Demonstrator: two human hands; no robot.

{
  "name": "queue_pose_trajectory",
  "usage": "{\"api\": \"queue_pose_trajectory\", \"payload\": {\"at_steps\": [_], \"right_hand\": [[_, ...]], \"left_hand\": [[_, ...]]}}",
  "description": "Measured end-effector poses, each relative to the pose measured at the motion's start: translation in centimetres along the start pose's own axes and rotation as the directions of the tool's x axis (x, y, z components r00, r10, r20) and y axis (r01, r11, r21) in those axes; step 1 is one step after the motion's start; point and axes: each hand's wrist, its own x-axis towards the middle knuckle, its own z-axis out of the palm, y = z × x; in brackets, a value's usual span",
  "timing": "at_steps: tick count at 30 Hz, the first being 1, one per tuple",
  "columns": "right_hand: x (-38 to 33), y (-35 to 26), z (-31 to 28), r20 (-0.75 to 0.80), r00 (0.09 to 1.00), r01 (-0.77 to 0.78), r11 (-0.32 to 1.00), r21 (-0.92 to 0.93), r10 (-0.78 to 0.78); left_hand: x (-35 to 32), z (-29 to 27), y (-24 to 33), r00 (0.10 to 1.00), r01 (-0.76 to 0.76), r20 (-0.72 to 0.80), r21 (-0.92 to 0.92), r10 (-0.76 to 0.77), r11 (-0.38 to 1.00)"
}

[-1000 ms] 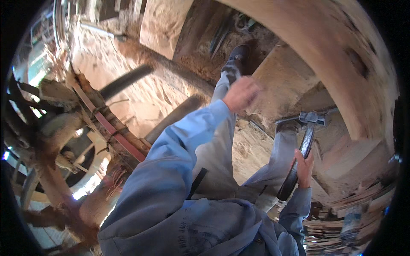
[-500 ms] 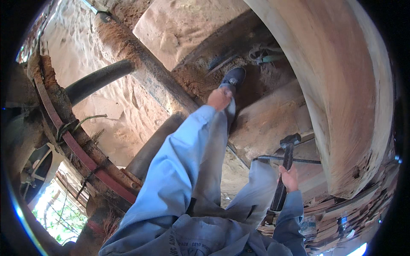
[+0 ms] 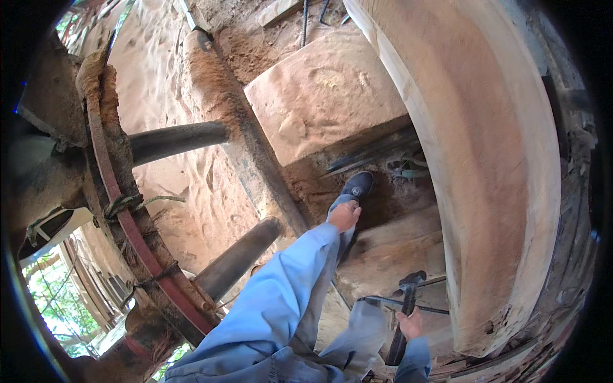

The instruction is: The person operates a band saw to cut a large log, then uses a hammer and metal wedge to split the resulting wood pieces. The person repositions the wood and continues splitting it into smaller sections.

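My right hand (image 3: 410, 323) is wrapped round the handle of a hammer (image 3: 408, 296), whose dark head points away from me above my lap. Stretched forward, my left arm in a blue sleeve ends over my leg, just short of a dark shoe (image 3: 359, 184). The fingers of my left hand (image 3: 345, 216) are curled closed; what they hold, if anything, is hidden. Beside my right hand a thin dark bar (image 3: 408, 305) runs across behind the hammer. A large curved piece of pale wood (image 3: 476, 166) rises on the right, apart from both hands.
A dusty round beam (image 3: 246, 147) with dark crosspieces lies to the left. Further left curves a rusty frame with a red band (image 3: 115, 185) and rope ties. A flat slab block (image 3: 325, 96) lies ahead. Wood scraps (image 3: 511, 364) are heaped at the lower right.
The view has tilted upward, so everything sits lower in the picture and more of the far ground shows. My hands keep their places, the hammer still in the right one.
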Motion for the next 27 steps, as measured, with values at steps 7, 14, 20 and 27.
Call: {"api": "queue_pose_trajectory", "payload": {"at_steps": [7, 14, 20, 27], "right_hand": [[-13.4, -14.3, -5.2, 0.101, 0.905, 0.424, 0.896, -0.131, -0.413], [-18.7, -32.7, -13.6, -0.336, 0.641, 0.595, 0.723, -0.351, -0.690], [-19.0, -42.8, -17.9, -0.251, 0.722, 0.615, 0.764, -0.197, -0.645], [-16.9, -44.8, -18.9, -0.223, 0.289, 0.639, 0.361, -0.679, -0.931]], "left_hand": [[2.8, -5.8, 6.0, 0.857, -0.291, -0.513, -0.410, 0.045, 0.864], [6.4, -12.7, 10.4, 0.725, -0.413, -0.686, -0.513, -0.070, 0.752], [7.6, -15.5, 9.3, 0.702, -0.391, -0.697, -0.550, -0.148, 0.738], [11.7, -24.7, 9.6, 0.471, -0.490, -0.848, -0.479, -0.241, 0.729]]}}
